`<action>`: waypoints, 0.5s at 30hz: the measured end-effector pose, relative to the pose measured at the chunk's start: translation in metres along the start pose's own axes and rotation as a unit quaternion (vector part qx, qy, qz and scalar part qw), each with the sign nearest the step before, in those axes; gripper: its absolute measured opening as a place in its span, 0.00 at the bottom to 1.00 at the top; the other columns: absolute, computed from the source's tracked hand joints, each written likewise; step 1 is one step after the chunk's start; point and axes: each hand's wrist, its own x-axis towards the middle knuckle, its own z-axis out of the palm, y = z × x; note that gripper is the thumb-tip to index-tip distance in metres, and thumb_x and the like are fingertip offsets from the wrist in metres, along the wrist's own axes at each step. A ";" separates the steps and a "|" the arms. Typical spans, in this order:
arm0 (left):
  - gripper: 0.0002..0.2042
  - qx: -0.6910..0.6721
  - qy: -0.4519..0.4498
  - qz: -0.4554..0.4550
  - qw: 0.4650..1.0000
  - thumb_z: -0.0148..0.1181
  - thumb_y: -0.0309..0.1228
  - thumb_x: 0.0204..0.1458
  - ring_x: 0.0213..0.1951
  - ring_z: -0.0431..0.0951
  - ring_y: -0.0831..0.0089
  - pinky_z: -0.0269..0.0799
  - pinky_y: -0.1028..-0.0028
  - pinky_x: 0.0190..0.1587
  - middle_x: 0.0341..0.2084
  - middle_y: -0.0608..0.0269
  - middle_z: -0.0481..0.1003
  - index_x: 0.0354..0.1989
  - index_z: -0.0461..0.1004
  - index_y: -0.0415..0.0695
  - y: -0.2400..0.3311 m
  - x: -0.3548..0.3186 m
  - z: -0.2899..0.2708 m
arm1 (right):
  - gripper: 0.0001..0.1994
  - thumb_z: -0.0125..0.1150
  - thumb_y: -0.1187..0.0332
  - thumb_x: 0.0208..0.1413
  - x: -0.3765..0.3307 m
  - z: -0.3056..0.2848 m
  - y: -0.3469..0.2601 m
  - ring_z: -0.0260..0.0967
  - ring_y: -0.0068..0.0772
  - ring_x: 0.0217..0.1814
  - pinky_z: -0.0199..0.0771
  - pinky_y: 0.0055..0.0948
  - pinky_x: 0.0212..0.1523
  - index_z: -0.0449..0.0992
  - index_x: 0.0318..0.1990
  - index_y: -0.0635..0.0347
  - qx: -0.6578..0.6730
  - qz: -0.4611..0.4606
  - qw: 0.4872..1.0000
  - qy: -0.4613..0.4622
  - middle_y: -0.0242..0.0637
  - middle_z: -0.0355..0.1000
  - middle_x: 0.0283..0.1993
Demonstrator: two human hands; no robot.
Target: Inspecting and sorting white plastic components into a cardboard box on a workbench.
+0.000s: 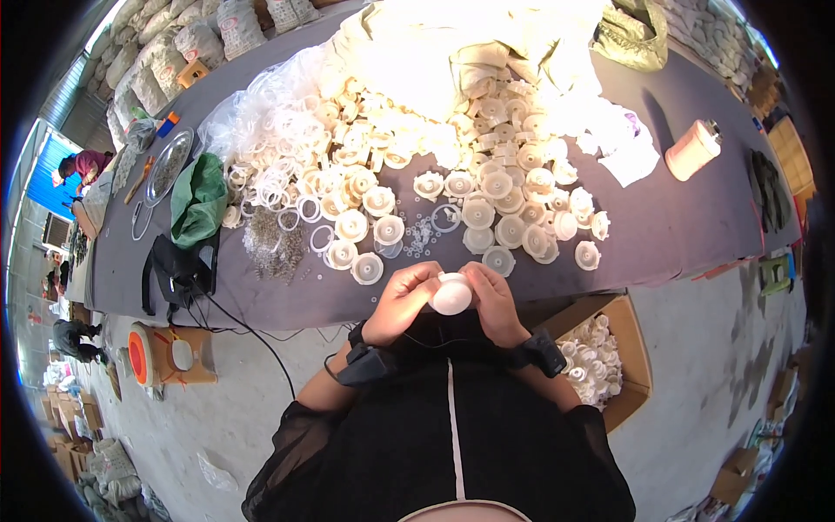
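Note:
Just off the table's near edge, a round white plastic cap-like part (451,295) is held between both hands. My left hand (402,300) pinches its left side, and my right hand (493,302) grips the right side, fingers closed. On the table before them lie many similar round white parts (509,230), heaped toward the back. To the left of these sit loose white rings (277,184) and a pile of small metal springs (272,244). Tiny clear washers (421,237) are scattered in front of my hands.
A cardboard box (639,348) of white parts stands below on the right. On the table are a green cloth bag (197,198), a black bag with cables (178,270), a metal tray (169,165) and a pink bottle (694,150). Another person (84,170) bends over at far left.

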 end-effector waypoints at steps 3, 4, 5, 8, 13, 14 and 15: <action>0.07 -0.022 0.003 -0.014 1.000 0.47 0.27 0.48 0.28 0.63 0.85 0.58 0.83 0.33 0.22 0.73 0.66 0.26 0.69 0.36 0.002 0.000 -0.001 | 0.14 0.47 0.65 0.59 0.001 0.001 0.008 0.53 0.09 0.24 0.54 0.16 0.24 0.68 0.23 0.62 -0.052 -0.077 0.994 0.053 0.20 0.61 0.21; 0.07 -0.014 -0.009 -0.038 0.999 0.47 0.27 0.48 0.28 0.63 0.85 0.58 0.83 0.33 0.22 0.72 0.67 0.27 0.70 0.36 0.005 0.000 0.000 | 0.14 0.47 0.65 0.59 0.000 0.000 0.005 0.53 0.09 0.24 0.54 0.16 0.24 0.68 0.23 0.62 -0.050 -0.076 0.994 0.052 0.20 0.61 0.21; 0.08 -0.005 -0.022 -0.063 0.998 0.48 0.27 0.48 0.28 0.63 0.85 0.58 0.83 0.32 0.23 0.72 0.68 0.28 0.70 0.35 0.007 0.000 0.001 | 0.15 0.47 0.65 0.59 -0.001 -0.001 -0.001 0.53 0.10 0.24 0.54 0.16 0.23 0.68 0.21 0.62 -0.109 -0.089 0.990 0.012 0.20 0.61 0.20; 0.09 0.028 -0.028 -0.090 0.995 0.48 0.27 0.46 0.27 0.63 0.86 0.57 0.84 0.30 0.22 0.71 0.68 0.29 0.71 0.34 0.000 0.002 -0.002 | 0.17 0.48 0.65 0.58 -0.001 -0.001 -0.004 0.53 0.10 0.21 0.53 0.17 0.21 0.67 0.19 0.63 -0.216 -0.112 0.970 -0.027 0.21 0.60 0.17; 0.09 0.015 -0.048 -0.120 0.991 0.48 0.27 0.44 0.27 0.65 0.85 0.59 0.84 0.31 0.22 0.72 0.68 0.29 0.71 0.34 0.007 0.006 -0.003 | 0.18 0.49 0.64 0.58 -0.003 0.004 -0.006 0.53 0.10 0.19 0.52 0.17 0.19 0.68 0.17 0.64 -0.195 -0.082 0.977 0.010 0.21 0.61 0.16; 0.09 0.008 -0.062 -0.128 0.990 0.48 0.27 0.44 0.28 0.65 0.85 0.60 0.84 0.32 0.23 0.72 0.68 0.28 0.71 0.35 0.007 0.006 -0.003 | 0.18 0.49 0.64 0.58 -0.003 0.003 -0.004 0.53 0.09 0.19 0.52 0.16 0.19 0.69 0.18 0.63 -0.159 -0.071 0.984 0.017 0.21 0.62 0.17; 0.09 0.008 -0.062 -0.128 0.990 0.48 0.27 0.44 0.28 0.65 0.85 0.60 0.84 0.32 0.23 0.72 0.68 0.28 0.71 0.35 0.005 0.006 -0.003 | 0.18 0.50 0.64 0.58 -0.002 0.001 -0.001 0.54 0.09 0.19 0.52 0.16 0.19 0.70 0.18 0.63 -0.123 -0.060 0.990 0.025 0.21 0.63 0.17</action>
